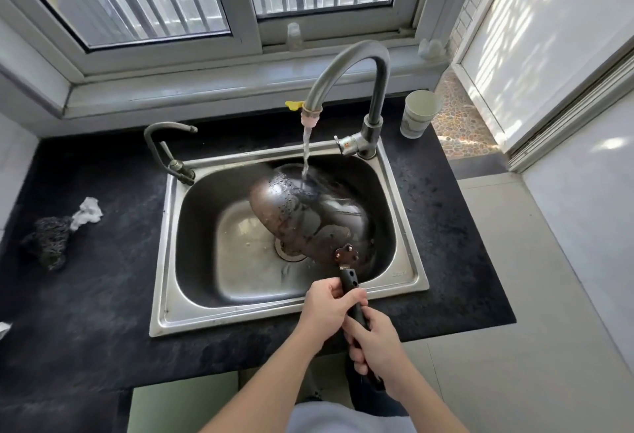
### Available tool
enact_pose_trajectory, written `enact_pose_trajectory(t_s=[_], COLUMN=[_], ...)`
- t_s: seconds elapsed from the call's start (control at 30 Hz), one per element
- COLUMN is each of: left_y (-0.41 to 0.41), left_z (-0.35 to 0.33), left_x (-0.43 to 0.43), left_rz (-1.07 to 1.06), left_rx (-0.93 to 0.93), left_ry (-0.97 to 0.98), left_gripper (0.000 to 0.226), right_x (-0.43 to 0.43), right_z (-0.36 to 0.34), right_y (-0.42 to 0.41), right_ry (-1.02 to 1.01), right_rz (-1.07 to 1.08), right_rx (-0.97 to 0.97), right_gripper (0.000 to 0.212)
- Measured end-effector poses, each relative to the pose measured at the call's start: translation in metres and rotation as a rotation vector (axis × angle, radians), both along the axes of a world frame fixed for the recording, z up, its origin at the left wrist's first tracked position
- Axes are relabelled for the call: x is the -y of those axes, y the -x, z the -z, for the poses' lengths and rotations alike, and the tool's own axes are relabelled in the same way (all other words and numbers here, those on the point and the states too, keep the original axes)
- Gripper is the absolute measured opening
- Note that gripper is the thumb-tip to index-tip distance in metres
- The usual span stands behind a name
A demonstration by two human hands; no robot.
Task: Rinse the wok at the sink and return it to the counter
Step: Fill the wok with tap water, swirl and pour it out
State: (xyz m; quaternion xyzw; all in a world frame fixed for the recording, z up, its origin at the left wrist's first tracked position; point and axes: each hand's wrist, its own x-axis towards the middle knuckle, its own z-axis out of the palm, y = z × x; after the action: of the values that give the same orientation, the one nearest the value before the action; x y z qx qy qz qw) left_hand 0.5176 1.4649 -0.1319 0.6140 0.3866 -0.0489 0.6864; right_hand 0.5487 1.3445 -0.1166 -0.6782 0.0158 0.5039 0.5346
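A dark, stained wok (308, 216) hangs tilted over the steel sink (164, 237), its rounded underside turned up toward me. Water runs from the tall curved faucet (346, 65) onto the wok's far side. The wok's black handle (350, 281) points toward me across the sink's front rim. My left hand (326, 309) grips the handle near the wok. Just behind it, my right hand (375, 343) holds the handle's end. The wok's inside is hidden.
Black counter (85, 295) surrounds the sink. A dark scouring pad (48, 240) and a crumpled white cloth (87, 213) lie at the left. A small second tap (164, 148) stands at the sink's back left. A paper cup (418, 113) stands at the back right.
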Motion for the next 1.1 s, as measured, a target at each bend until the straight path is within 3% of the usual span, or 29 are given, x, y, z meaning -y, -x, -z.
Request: enact_pose_trajectory(t_s=[0.67,1.1], left_y=[-0.016,-0.009], left_z=[-0.011,-0.018], left_x=[-0.005,-0.001], left_rz=[0.194,0.135], left_rx=[-0.107,-0.033], left_ry=[-0.227,-0.101], left_gripper=[0.022,0.018], right_x=[0.003,0.005], right_z=[-0.011,-0.018], right_y=[-0.009,0.002], right_ry=[-0.132,-0.063], right_rz=[0.09,0.069], right_rx=[-0.187,0.007], right_gripper=[0.019,0.021])
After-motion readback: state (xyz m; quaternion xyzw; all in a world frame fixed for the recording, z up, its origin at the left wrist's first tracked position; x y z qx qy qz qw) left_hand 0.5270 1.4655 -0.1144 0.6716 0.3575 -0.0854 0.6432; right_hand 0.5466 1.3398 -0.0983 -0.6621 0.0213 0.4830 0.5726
